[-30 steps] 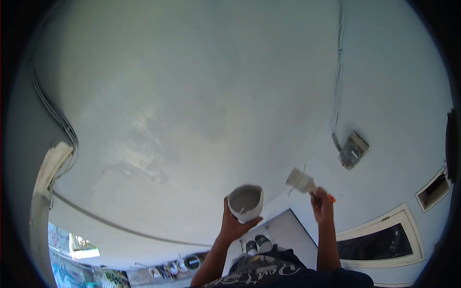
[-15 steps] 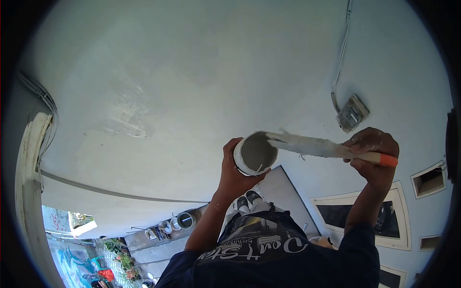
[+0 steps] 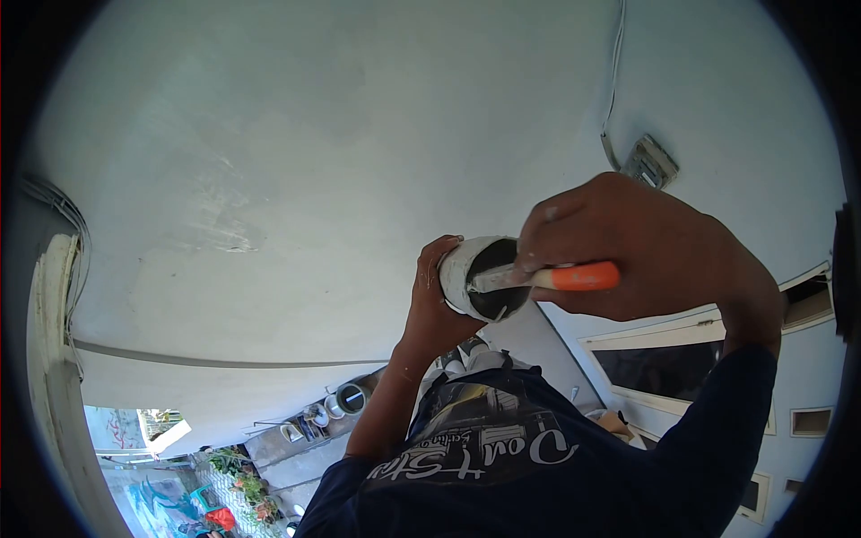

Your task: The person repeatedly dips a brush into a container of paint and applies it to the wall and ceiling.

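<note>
In the head view, my left hand (image 3: 432,309) is wrapped round a small white paint pot (image 3: 456,272), tilted so that its mouth shows. The inside looks dark grey, and paint coats the rim. My right hand (image 3: 632,247) is closed round a paintbrush (image 3: 581,276) with a wooden handle and an orange end. The brush's paint-covered part reaches into the pot's mouth. Its bristle tip is hidden inside the pot. Pale paint specks mark the fingers of my right hand.
A broad pale wall (image 3: 341,161) with a scuffed patch rises in front. An electric meter box (image 3: 650,163) with a cable hangs on it at right. Buckets (image 3: 351,398) stand on the floor far below. Framed dark windows (image 3: 659,369) lie at lower right.
My right hand has moved left to the pot and turned over, bringing the paintbrush from above the rim down into the mouth. The pot has tipped to the right.
</note>
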### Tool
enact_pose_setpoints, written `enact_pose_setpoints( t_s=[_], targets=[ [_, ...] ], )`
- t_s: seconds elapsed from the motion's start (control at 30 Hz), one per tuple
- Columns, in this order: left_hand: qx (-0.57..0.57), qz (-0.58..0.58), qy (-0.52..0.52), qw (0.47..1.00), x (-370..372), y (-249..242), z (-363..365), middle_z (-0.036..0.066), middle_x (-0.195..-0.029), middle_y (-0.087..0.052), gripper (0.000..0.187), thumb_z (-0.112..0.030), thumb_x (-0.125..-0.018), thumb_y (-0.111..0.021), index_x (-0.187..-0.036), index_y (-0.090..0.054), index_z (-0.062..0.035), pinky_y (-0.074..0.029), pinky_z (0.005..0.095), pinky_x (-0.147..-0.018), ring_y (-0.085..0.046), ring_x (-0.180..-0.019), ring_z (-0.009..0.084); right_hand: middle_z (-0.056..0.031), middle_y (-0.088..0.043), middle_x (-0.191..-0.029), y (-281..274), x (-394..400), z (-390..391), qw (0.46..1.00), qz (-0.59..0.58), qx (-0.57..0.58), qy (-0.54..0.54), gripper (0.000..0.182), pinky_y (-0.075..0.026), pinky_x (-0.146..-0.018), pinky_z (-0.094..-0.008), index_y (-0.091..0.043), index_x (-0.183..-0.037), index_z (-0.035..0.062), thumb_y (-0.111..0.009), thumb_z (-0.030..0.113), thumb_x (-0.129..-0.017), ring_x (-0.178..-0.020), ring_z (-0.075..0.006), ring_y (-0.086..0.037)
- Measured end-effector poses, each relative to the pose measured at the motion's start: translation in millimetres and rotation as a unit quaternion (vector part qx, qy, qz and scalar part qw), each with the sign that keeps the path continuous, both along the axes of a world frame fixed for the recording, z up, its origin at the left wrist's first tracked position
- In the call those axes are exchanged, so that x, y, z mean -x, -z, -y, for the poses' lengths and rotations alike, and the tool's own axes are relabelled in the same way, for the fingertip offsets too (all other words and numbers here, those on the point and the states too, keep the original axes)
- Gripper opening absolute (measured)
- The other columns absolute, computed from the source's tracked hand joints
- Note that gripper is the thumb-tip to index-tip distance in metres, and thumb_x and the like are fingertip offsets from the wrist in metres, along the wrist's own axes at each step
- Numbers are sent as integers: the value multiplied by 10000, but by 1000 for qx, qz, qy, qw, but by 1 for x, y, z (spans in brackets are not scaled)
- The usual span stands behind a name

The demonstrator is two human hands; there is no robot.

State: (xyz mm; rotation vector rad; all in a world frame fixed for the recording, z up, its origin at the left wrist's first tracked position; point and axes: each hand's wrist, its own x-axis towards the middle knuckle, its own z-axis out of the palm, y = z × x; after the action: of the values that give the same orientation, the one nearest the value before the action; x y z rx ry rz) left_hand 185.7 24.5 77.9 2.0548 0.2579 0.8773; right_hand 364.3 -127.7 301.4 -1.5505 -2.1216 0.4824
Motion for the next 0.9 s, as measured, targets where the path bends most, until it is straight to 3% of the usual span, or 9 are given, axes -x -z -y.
enact_pose_setpoints(
  t_s=[0.03,0.17,0.23,0.43,0.53,0.67,0.77,0.83,0.9],
  targets=[
    [-1,-2,1,1000,1,-2,1,175,-1410,-484,1068,-209,-620,-1015,-1460,-369,-77,-495,438,-1089,-576,-1296,334,-130,-702,-821,0,3,-4,999,0,50,5,123,-551,-777,-425,-735,-925,12,-736,105,-844,-773,-318,-692],
    [0,-7,-3,1000,4,-5,2,175,-1407,-485,1069,-182,-609,-1013,-1456,-370,-76,-493,436,-1094,-577,-1297,334,-131,-679,-787,10,5,-16,994,20,104,17,126,-539,-767,-440,-725,-897,12,-730,131,-855,-759,-320,-681],
    [2,-4,-2,1000,5,-2,-1,174,-1407,-485,1072,-170,-604,-1013,-1457,-369,-75,-493,434,-1094,-576,-1299,332,-107,-761,-999,12,0,-15,999,34,25,-10,254,-604,-744,-370,-767,-1048,43,-824,127,-815,-838,-279,-759],
    [50,-27,0,998,11,-6,-4,151,-1405,-447,1057,-207,-629,-1017,-1449,-368,-52,-486,418,-1090,-540,-1314,290,-98,-771,-903,-9,-7,-7,994,-25,-103,-12,254,-608,-732,-354,-765,-999,50,-874,118,-780,-806,-241,-768],
    [23,-45,-13,999,13,-14,-6,154,-1401,-447,1030,-226,-631,-1011,-1436,-402,-20,-486,417,-1090,-539,-1313,289,-107,-771,-875,-13,-7,-8,994,-28,-102,-13,265,-604,-713,-346,-764,-998,42,-881,130,-777,-771,-236,-764],
    [75,-15,-2,997,14,-25,-5,166,-1376,-490,1021,-238,-653,-997,-1445,-397,-2,-498,422,-1077,-566,-1294,295,-107,-770,-865,-22,-7,-6,995,-21,-95,8,239,-600,-699,-349,-759,-969,37,-876,119,-777,-781,-223,-763],
    [83,-2,-3,997,15,-29,-4,179,-1372,-520,1022,-239,-675,-988,-1455,-377,7,-514,420,-1058,-596,-1271,294,-95,-753,-908,-22,-23,1,993,-25,-90,75,167,-611,-719,-339,-750,-963,8,-808,113,-846,-806,-203,-740],
    [104,13,-7,994,15,-33,-2,182,-1370,-524,1025,-247,-682,-985,-1461,-372,14,-516,417,-1055,-598,-1268,289,-115,-735,-988,2,-39,5,911,-353,-77,198,176,-666,-737,-332,-726,-1000,-12,-771,119,-891,-828,-211,-752],
    [129,44,-1,991,16,-41,-1,186,-1359,-538,1027,-256,-691,-982,-1464,-367,27,-517,416,-1054,-603,-1260,285,-138,-710,-1032,32,-58,6,823,-526,-79,201,220,-694,-753,-343,-688,-1063,-34,-740,130,-925,-845,-234,-762]
  ],
)
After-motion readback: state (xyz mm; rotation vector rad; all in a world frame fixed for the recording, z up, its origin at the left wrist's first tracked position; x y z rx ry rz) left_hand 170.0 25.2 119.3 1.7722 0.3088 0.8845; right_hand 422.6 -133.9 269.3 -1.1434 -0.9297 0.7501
